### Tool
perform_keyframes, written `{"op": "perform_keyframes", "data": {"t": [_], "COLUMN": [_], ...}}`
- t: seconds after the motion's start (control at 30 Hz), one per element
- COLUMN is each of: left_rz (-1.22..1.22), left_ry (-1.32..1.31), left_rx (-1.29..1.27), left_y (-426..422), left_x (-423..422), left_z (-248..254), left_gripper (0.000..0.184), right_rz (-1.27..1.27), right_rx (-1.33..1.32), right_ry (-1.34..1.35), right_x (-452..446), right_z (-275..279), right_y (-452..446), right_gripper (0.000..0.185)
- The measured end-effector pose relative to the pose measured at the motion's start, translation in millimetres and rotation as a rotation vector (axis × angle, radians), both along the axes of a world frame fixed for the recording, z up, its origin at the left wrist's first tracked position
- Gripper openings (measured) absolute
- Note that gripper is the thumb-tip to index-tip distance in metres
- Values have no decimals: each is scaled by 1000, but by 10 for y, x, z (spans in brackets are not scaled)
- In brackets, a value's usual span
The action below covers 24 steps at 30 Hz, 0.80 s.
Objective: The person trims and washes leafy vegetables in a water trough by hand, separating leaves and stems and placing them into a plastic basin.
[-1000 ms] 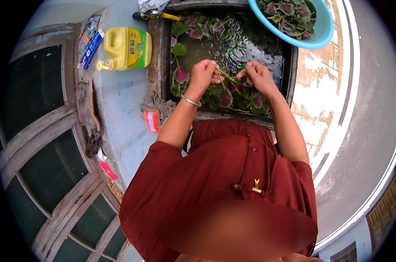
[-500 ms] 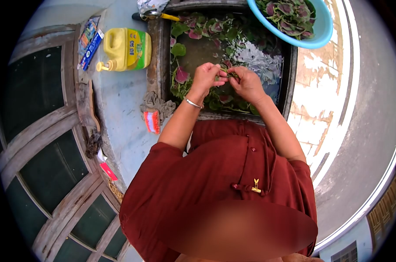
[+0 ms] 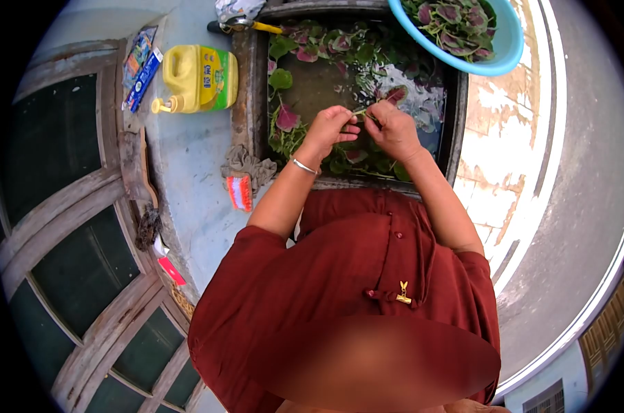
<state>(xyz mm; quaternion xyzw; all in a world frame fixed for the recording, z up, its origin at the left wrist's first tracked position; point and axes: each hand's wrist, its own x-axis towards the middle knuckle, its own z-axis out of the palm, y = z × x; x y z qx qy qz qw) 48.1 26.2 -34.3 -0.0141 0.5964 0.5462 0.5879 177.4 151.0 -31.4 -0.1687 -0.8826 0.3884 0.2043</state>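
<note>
Over the dark-rimmed sink [image 3: 455,138], my left hand [image 3: 331,131] pinches one end of a thin green stem [image 3: 360,112]. My right hand [image 3: 394,132] is closed around the other part of the same sprig of red-and-green leafy greens, and its leaf [image 3: 396,95] sticks out above the fingers. Below both hands, murky water fills the sink, with loose amaranth-like leaves [image 3: 286,118] floating and lying along its sides. The fingertips of the two hands are a short gap apart.
A light-blue basin [image 3: 511,58] heaped with similar leaves stands at the sink's upper right. Left of the sink are a yellow oil jug [image 3: 188,79], a grey rag [image 3: 248,165] and an orange-and-white brush [image 3: 239,193]. A yellow-handled tool [image 3: 263,27] rests on the sink's back corner.
The hands have moved slightly apart, and the stem now shows stretched between them. A reddish leaf has come into view above my right hand.
</note>
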Motion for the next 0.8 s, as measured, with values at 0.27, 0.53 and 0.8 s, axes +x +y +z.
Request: {"op": "perform_keyframes", "data": {"t": [0.27,0.53,0.8], "left_rz": [-536,-346,-131], "left_ry": [1298,781,237], "left_rx": [136,15,121], "left_y": [33,-123,-273], "left_x": [39,9,-160], "left_z": [165,6,39], "left_gripper": [14,20,24], "right_rz": [11,-376,-146], "right_rx": [26,-880,-1182], "right_ry": [-59,-230,49], "right_x": [-33,176,351], "right_z": [9,-302,-139], "right_y": [-4,405,622], "right_gripper": [11,17,7]}}
